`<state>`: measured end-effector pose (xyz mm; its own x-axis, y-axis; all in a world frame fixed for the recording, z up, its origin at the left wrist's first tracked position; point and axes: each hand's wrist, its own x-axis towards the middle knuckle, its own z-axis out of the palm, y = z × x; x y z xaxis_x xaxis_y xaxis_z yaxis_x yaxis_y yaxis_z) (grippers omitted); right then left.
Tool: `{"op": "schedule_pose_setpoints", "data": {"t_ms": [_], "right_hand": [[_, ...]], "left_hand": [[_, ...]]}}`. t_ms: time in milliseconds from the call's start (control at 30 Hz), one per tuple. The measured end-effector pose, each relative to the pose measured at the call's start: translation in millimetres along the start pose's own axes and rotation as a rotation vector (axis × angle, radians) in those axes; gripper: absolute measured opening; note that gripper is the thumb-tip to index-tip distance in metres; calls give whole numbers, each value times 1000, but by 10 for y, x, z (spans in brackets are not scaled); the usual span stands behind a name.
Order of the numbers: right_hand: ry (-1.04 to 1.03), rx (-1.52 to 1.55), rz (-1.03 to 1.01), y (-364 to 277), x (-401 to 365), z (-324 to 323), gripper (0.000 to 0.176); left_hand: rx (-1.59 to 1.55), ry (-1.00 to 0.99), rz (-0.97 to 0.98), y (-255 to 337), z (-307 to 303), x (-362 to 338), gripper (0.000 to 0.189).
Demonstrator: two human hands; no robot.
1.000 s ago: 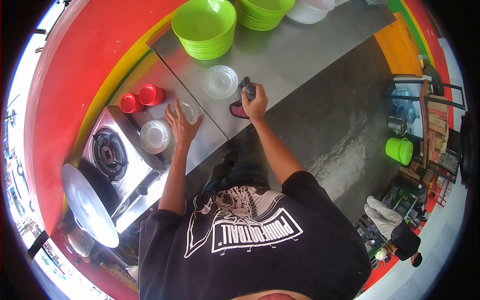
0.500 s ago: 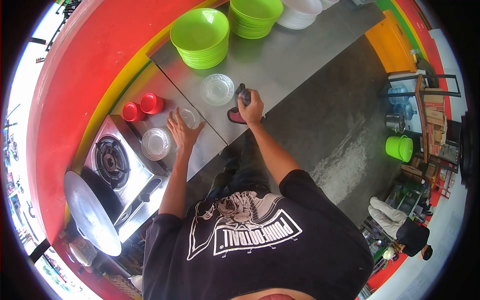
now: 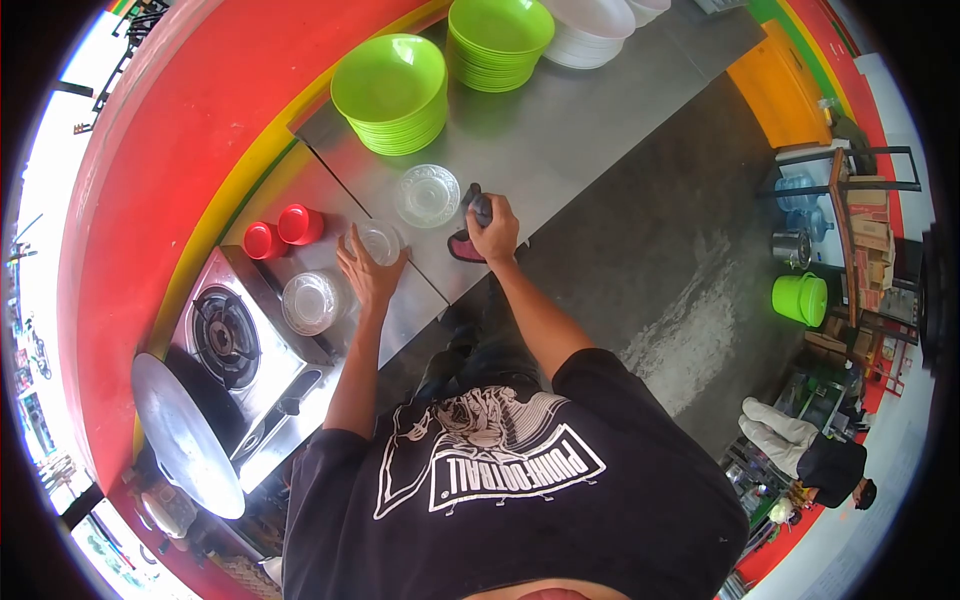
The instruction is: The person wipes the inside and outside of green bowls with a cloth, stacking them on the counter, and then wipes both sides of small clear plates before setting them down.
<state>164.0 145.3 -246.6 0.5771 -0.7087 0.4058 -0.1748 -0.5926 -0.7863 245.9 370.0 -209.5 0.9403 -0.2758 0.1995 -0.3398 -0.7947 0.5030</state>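
My left hand (image 3: 369,273) has its thumb and fingers around the sides of a small clear glass bowl (image 3: 379,241) over the steel counter. Just left of that hand is a clear glass bowl or stack of them (image 3: 311,302). Another clear patterned glass bowl (image 3: 427,196) sits between my two hands, farther back. My right hand (image 3: 492,236) is closed around a bunched dark cloth-like thing with a maroon patch (image 3: 465,247), low on the counter near its front edge; its exact kind is unclear.
Green bowls (image 3: 390,95) and green plates (image 3: 498,50) stand stacked at the back, with white dishes (image 3: 588,30) beside them. Two red cups (image 3: 300,225) are near the gas stove (image 3: 228,338). A large metal lid (image 3: 188,435) leans by the stove. Another person (image 3: 832,468) is far right.
The view has shifted slightly, so the counter sits lower in the frame. My left hand and its glass bowl have moved a little toward the back; my right hand keeps its hold.
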Motion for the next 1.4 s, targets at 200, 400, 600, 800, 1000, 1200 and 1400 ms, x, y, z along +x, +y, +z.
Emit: {"op": "schedule_pose_setpoints", "data": {"t_ms": [200, 400, 600, 800, 1000, 1200, 1400], "right_hand": [[-18, -6, 8, 28, -9, 5, 33], [-15, -8, 9, 18, 4, -2, 34], [-25, 14, 42, -10, 3, -27, 31], [96, 427, 442, 78, -64, -182, 29], [-24, 788, 641, -1249, -335, -940, 35], [-471, 102, -239, -1962, -451, -838, 46], [-394, 177, -245, -2185, -319, -699, 30]], "left_hand": [[-67, 53, 69, -19, 6, -35, 119], [-114, 97, 85, -15, -8, -35, 117], [-136, 107, 21, 82, -238, -65, 99], [-917, -66, -321, 273, -621, -246, 71], [-1991, -468, -596, 571, -899, -561, 72], [-1853, -502, -596, 866, -731, -967, 57], [-1736, -295, -568, 787, -960, -924, 53]]}}
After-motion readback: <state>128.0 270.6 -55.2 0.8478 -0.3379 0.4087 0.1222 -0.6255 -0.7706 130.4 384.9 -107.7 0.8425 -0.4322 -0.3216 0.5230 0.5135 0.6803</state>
